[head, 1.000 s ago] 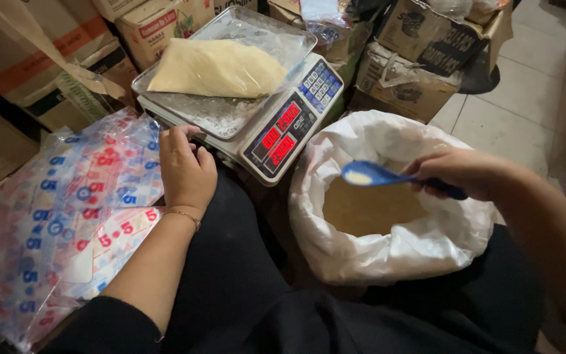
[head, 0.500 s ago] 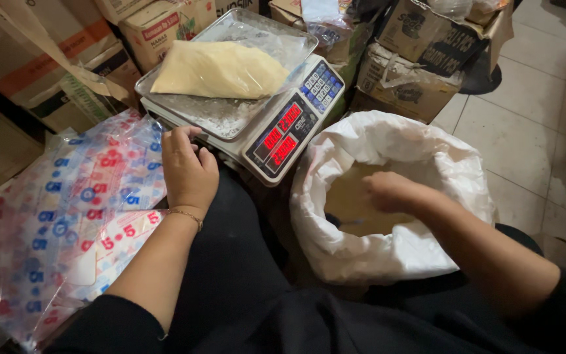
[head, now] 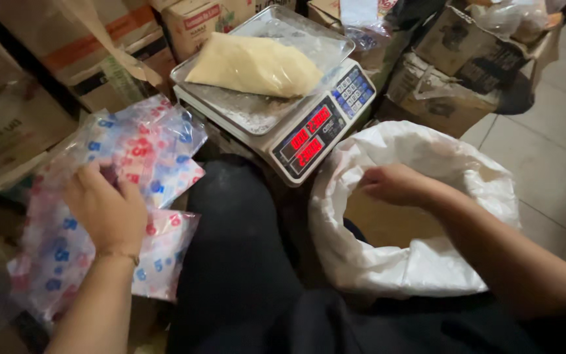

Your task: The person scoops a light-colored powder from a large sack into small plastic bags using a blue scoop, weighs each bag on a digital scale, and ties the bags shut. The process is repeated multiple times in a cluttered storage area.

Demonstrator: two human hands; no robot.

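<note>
My left hand (head: pixel 106 210) lies palm down on a pile of clear plastic bags printed in red and blue (head: pixel 152 164), fingertips pressing the top one. My right hand (head: pixel 394 185) reaches into the mouth of a white sack (head: pixel 388 269) of pale grain (head: pixel 388 219). Its fingers curl downward, and what they hold is hidden. No scoop shows. A digital scale (head: pixel 309 134) with red displays stands between the two. On its metal tray (head: pixel 244 111) lies a filled bag of yellowish grain (head: pixel 257 65).
Cardboard boxes (head: pixel 47 52) stand stacked at the left and behind the scale. More boxes (head: pixel 453 72) with plastic wrap sit at the back right. Tiled floor (head: pixel 545 157) lies to the right of the sack. My dark-clothed lap (head: pixel 244 262) fills the middle.
My left hand left the scale's edge and moved down-left onto the printed bags. My right hand, which held a blue scoop above the sack, dipped into the sack; the scoop is out of sight.
</note>
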